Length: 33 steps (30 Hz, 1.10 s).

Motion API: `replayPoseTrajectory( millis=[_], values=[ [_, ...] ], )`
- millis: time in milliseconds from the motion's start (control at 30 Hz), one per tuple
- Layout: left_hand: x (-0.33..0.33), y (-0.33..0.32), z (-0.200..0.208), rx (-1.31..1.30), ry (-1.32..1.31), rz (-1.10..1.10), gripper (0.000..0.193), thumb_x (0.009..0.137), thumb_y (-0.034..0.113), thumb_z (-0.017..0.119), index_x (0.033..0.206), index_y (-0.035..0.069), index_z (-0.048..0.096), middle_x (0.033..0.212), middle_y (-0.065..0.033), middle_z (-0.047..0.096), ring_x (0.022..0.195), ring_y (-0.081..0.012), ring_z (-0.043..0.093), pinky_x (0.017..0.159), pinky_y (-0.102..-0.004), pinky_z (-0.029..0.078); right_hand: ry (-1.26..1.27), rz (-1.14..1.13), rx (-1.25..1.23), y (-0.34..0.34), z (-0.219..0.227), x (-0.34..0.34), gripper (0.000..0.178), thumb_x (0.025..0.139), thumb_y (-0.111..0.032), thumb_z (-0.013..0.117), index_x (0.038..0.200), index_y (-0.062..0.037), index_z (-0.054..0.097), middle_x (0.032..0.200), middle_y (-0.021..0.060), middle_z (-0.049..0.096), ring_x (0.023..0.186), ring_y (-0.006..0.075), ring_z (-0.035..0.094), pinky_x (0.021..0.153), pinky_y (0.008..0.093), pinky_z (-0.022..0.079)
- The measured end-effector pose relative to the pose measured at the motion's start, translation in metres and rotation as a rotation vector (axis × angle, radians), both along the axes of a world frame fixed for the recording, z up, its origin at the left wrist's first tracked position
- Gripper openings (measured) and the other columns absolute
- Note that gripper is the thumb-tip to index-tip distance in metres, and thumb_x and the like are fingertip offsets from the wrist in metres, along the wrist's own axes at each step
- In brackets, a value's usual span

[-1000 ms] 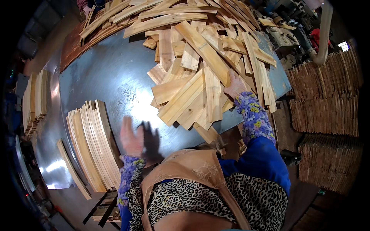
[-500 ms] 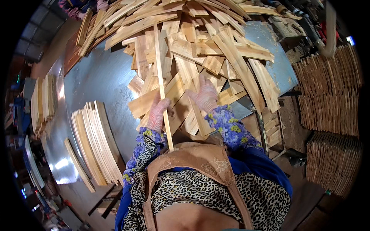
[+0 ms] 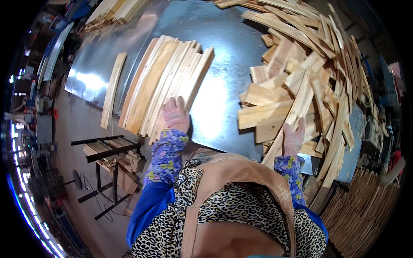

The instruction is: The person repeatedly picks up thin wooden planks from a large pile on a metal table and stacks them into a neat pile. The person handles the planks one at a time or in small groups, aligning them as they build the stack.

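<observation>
Pale wooden boards stand side by side in a row [image 3: 161,81] on the metal-topped table [image 3: 234,47]. My left hand [image 3: 176,115], in a thin pinkish glove, lies on the near right part of this row, fingers stretched forward over the boards. To the right is a loose pile of boards [image 3: 264,94], crossing at many angles. My gloved right hand [image 3: 293,139] is at the near side of that pile, closed on the edge of a long wooden board [image 3: 298,105] that slants toward my body. Some of its fingers are hidden.
One narrow strip [image 3: 113,90] lies apart, left of the row. A black metal stand [image 3: 114,172] with wood pieces is at the lower left. More boards [image 3: 116,10] are stacked at the far left. A tall stack of thin brown boards [image 3: 357,215] stands at the lower right.
The view has swung left. My left hand has moved from the pile to the row, and the narrow strip it held is no longer distinct. My right hand has closed on a long board.
</observation>
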State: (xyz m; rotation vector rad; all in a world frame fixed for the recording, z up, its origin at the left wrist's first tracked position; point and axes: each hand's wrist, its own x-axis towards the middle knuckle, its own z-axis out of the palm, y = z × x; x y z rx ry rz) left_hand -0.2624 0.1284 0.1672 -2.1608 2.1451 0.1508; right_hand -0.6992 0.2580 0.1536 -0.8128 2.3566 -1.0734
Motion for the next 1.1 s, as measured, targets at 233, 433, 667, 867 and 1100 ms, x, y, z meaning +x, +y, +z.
replayPoseTrajectory(
  millis=[233, 433, 667, 867, 1100],
  values=[
    [-0.018, 0.014, -0.024, -0.237, 0.289, -0.127, 0.072, 0.085, 0.034, 0.081, 0.145, 0.002, 0.057, 0.147, -0.0231, 0.054, 0.140, -0.0409, 0.049, 0.121, -0.0535, 0.036, -0.390, 0.051, -0.067, -0.016, 0.021, 0.019, 0.064, 0.097, -0.011, 0.066, 0.157, 0.0062, 0.050, 0.134, 0.0137, 0.068, 0.115, 0.0197, 0.064, 0.100, 0.0323, 0.053],
    [0.074, -0.052, 0.013, -0.121, 0.291, 0.207, 0.087, 0.099, 0.060, 0.064, 0.164, 0.006, 0.044, 0.173, -0.0209, 0.037, 0.164, -0.0340, 0.026, 0.134, -0.0444, 0.020, -0.151, 0.295, -0.002, -0.103, 0.048, 0.090, 0.059, 0.096, -0.019, 0.065, 0.151, 0.0023, 0.058, 0.121, 0.0189, 0.073, 0.109, 0.0254, 0.069, 0.096, 0.0375, 0.053],
    [0.204, -0.126, -0.008, 0.211, 0.414, 0.680, 0.093, 0.100, 0.074, 0.052, 0.161, 0.005, 0.049, 0.164, -0.0246, 0.050, 0.153, -0.0374, 0.047, 0.128, -0.0493, 0.034, -0.357, 0.648, -0.101, -0.149, -0.051, 0.244, 0.070, 0.106, -0.028, 0.066, 0.165, -0.0006, 0.038, 0.132, 0.0246, 0.071, 0.126, 0.0346, 0.067, 0.106, 0.0423, 0.054],
    [0.217, -0.120, 0.028, 0.278, 0.725, 0.618, 0.084, 0.093, 0.069, 0.062, 0.143, 0.002, 0.066, 0.144, -0.0253, 0.066, 0.137, -0.0358, 0.059, 0.117, -0.0464, 0.043, -1.020, 0.401, 0.029, -0.190, -0.070, 0.241, 0.080, 0.105, -0.029, 0.075, 0.163, 0.0034, 0.031, 0.144, 0.0210, 0.061, 0.122, 0.0293, 0.064, 0.099, 0.0405, 0.057],
    [0.251, -0.115, -0.008, 0.022, 0.927, 0.621, 0.056, 0.096, 0.045, 0.070, 0.132, 0.001, 0.071, 0.129, -0.0210, 0.073, 0.124, -0.0333, 0.065, 0.111, -0.0414, 0.048, -0.799, 0.556, -0.013, -0.224, -0.087, 0.263, 0.089, 0.097, -0.026, 0.084, 0.164, 0.0045, 0.033, 0.149, 0.0211, 0.060, 0.133, 0.0294, 0.057, 0.115, 0.0382, 0.044]
  ],
)
